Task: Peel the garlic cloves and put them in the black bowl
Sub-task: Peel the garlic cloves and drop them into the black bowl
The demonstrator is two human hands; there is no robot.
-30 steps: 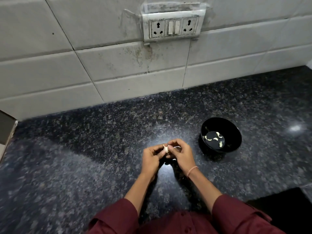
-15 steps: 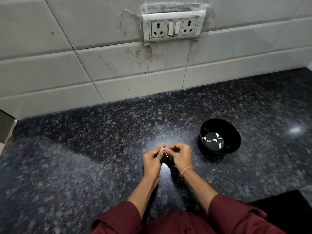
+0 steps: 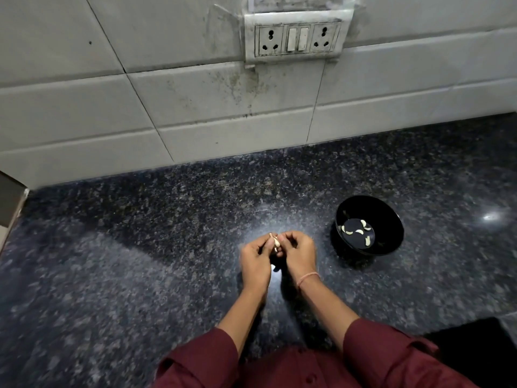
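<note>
A small pale garlic clove (image 3: 275, 242) is pinched between the fingertips of both hands over the dark granite counter. My left hand (image 3: 256, 260) holds it from the left and my right hand (image 3: 298, 253) pinches it from the right, fingers curled. A bit of skin sticks up at the clove's top left. The black bowl (image 3: 387, 219) stands on the counter to the right of my hands, apart from them. Several peeled cloves (image 3: 358, 232) lie on its bottom.
The speckled granite counter (image 3: 140, 261) runs back to a white tiled wall. A socket and switch plate (image 3: 298, 37) is on the wall above. The counter's left end stops at a grey edge (image 3: 11, 203). A dark gap (image 3: 475, 348) opens at the lower right.
My hands have stayed together in the same place over the counter, working the clove between the fingertips. The clove now shows more, with skin sticking up. The bowl has not moved.
</note>
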